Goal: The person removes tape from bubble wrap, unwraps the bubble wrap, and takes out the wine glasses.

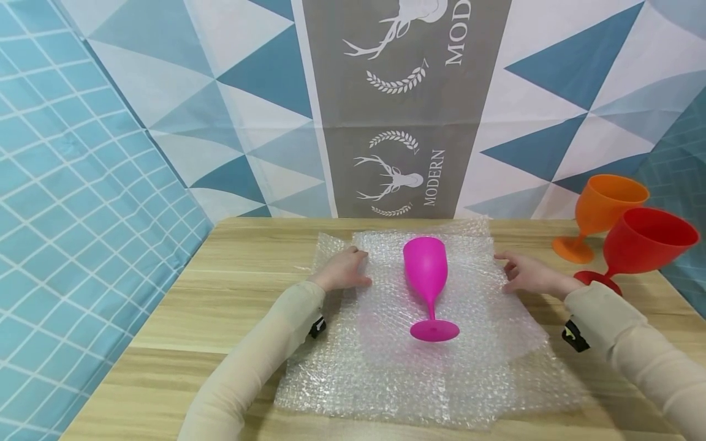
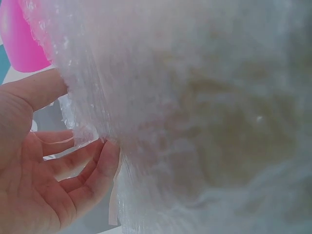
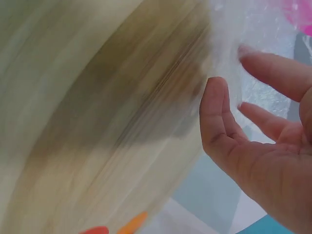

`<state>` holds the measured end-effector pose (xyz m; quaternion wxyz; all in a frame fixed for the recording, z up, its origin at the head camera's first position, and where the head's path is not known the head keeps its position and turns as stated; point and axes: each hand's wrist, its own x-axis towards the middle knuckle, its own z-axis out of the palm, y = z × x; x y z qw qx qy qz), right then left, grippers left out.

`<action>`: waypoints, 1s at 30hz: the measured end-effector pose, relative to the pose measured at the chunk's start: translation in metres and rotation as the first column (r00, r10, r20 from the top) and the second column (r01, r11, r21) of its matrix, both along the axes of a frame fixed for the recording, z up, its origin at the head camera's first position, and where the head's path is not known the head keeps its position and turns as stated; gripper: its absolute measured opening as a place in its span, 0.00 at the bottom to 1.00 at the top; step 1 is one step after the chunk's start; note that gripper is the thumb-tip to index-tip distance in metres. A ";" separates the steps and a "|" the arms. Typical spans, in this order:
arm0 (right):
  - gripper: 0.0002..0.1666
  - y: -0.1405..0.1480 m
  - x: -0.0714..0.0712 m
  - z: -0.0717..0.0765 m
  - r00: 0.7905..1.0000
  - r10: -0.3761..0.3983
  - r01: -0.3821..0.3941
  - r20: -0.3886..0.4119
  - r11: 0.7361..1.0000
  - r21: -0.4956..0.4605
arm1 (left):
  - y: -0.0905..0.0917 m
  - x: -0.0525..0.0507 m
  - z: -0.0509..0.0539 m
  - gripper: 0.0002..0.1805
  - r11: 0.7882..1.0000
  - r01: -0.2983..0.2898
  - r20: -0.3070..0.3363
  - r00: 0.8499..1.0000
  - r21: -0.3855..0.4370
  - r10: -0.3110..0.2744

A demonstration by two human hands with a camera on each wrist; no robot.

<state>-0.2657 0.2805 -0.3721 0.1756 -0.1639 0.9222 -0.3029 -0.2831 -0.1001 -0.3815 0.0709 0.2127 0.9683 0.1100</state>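
A pink plastic goblet point(image 1: 426, 269) lies on its side on layered sheets of bubble wrap point(image 1: 397, 386), its foot toward me. At the wrap's left side, my left hand point(image 1: 343, 269) has curled fingers at the sheet's edge. In the left wrist view the thumb tip is hidden by bubble wrap point(image 2: 204, 63), and the fingertips meet the gathered edge. My right hand point(image 1: 529, 274) is beside the right edge, thumb and fingers spread apart. The right wrist view shows its fingertips touching or very near the bubble wrap point(image 3: 229, 44); contact is unclear.
An orange goblet point(image 1: 607, 205) and a red goblet point(image 1: 640, 245) stand at the back right, near my right wrist. The wooden table point(image 1: 220, 288) meets a patterned cloth backdrop point(image 1: 265, 122) at its far edge. Blue checked cloth point(image 1: 72, 184) hangs on the left.
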 end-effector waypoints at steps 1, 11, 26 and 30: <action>0.44 0.001 0.000 0.001 1.000 0.001 -0.001 0.009 1.000 0.006 | 0.000 0.000 0.000 0.38 1.000 0.001 0.000 1.000 0.002 -0.001; 0.41 -0.003 -0.005 0.029 0.999 0.045 -0.045 0.008 0.992 0.121 | 0.000 0.001 0.001 0.40 1.000 0.002 0.008 1.000 0.009 -0.002; 0.34 -0.054 -0.009 0.085 0.995 -0.002 0.016 -0.103 0.991 0.132 | 0.001 0.002 0.001 0.40 1.000 -0.017 0.025 1.000 0.020 0.017; 0.38 -0.072 -0.009 0.084 0.998 -0.018 0.025 -0.062 0.994 0.105 | 0.000 0.002 0.001 0.40 1.000 -0.016 0.020 1.000 0.026 0.015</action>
